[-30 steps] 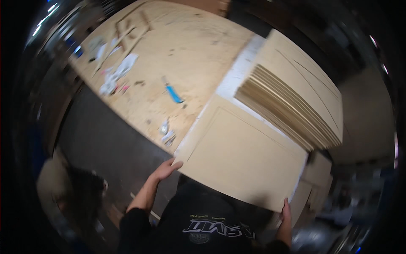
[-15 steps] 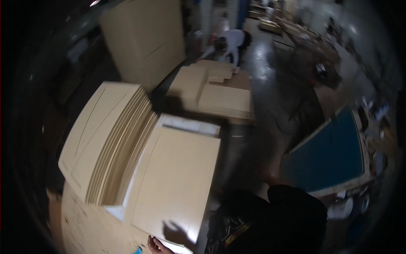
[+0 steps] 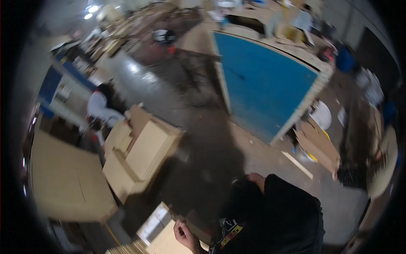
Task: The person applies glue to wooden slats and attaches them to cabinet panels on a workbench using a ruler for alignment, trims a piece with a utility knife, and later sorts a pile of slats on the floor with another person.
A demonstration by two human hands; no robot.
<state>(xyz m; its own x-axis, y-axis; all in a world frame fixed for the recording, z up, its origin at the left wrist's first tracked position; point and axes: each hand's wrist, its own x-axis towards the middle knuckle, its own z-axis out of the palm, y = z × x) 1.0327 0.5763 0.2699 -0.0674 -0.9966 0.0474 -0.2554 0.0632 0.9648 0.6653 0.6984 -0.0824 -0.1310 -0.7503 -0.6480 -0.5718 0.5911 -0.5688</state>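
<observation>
My left hand [image 3: 186, 237] is at the lower middle, above a pale flat board [image 3: 164, 242]. Its fingers are loosely bent, with a dark gap between them and the thumb, and I see nothing held in it. Beside the board lies a white-edged, grey-topped piece [image 3: 154, 223]. Edges of several stacked pale panels [image 3: 129, 249] show at the bottom edge. Of my right arm, the black sleeve [image 3: 292, 207] and a bit of bare skin [image 3: 255, 178] show; the fingers are lost in dark and blur.
A large blue-faced panel [image 3: 262, 80] leans ahead right. Left of it, a co-worker [image 3: 103, 108] bends by stacked pale boards [image 3: 154, 144]. A big pale block [image 3: 69, 180] stands at far left. Cardboard [image 3: 317, 146] and a thin strip [image 3: 297, 165] lie on the floor at right.
My view has swung to the right, so the panel stack and board have slid toward the lower edge and the blue panel is near the middle. My left hand's fingers look more bent.
</observation>
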